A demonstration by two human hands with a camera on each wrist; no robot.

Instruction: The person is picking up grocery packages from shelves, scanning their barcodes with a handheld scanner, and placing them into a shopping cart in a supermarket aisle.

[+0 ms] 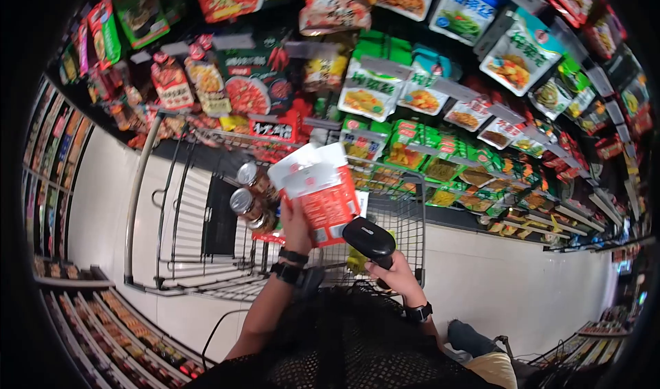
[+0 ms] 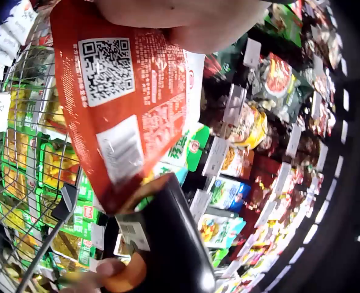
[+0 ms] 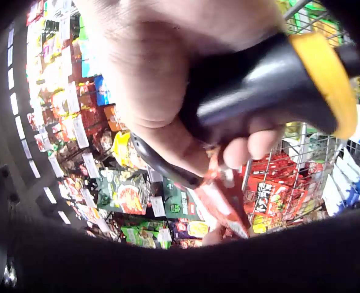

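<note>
My left hand (image 1: 297,231) grips red-and-white food pouches (image 1: 326,207) over the shopping cart (image 1: 140,190), their backs turned up. In the left wrist view, the red pouch (image 2: 161,91) shows a QR code and a white barcode label (image 2: 120,149). To its right in the head view, my right hand (image 1: 399,279) grips a black barcode scanner (image 1: 368,239) by the handle, its head close to the pouch's lower edge. The right wrist view shows my fingers curled round the handle (image 3: 253,85), with a yellow band near its end.
Two brown jars (image 1: 253,214) with silver lids stand in the cart at the left. Shelves of packaged food (image 1: 375,80) rise just beyond the cart. Pale tiled floor (image 1: 495,272) lies to the right, and a person's leg (image 1: 474,337) shows at the lower right.
</note>
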